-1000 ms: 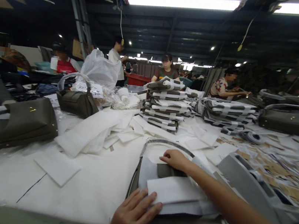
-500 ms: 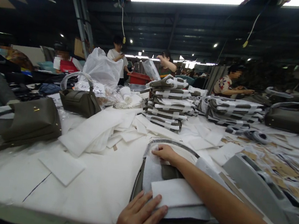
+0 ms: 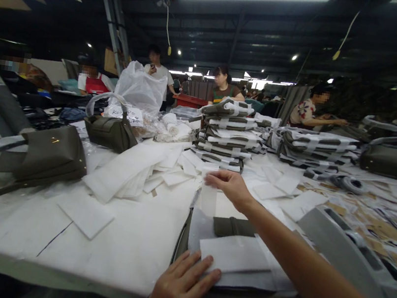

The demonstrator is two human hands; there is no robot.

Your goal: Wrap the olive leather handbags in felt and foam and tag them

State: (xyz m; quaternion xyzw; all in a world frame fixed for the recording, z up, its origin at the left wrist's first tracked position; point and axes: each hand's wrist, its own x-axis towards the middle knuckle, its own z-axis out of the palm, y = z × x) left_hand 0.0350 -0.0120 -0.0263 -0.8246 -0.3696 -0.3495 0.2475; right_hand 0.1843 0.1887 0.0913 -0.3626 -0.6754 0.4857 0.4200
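A dark olive handbag (image 3: 230, 227) lies at the table's front edge, partly covered by a thin whitish wrapping. On top of it rests a white foam sheet (image 3: 235, 254). My left hand (image 3: 182, 278) lies flat with fingers stretched over the bag's near left side, fingertips touching the sheet's left end. Above the bag's far left corner, my right hand (image 3: 228, 183) pinches the upper end of a translucent white strip (image 3: 209, 198), which hangs down to the wrapping. My right forearm covers part of the bag's right side.
Stacked wrapped bags (image 3: 225, 135) stand ahead, with another stack (image 3: 314, 149) to their right. White foam sheets (image 3: 132, 169) lie left of centre, near an olive handbag (image 3: 52, 154). A grey tape dispenser (image 3: 344, 245) sits right. Co-workers are visible behind.
My right hand has risen away from the bag, pulling the strip's end up with it. The bag's arched handle no longer shows behind the hand. My left hand stays nearly still.
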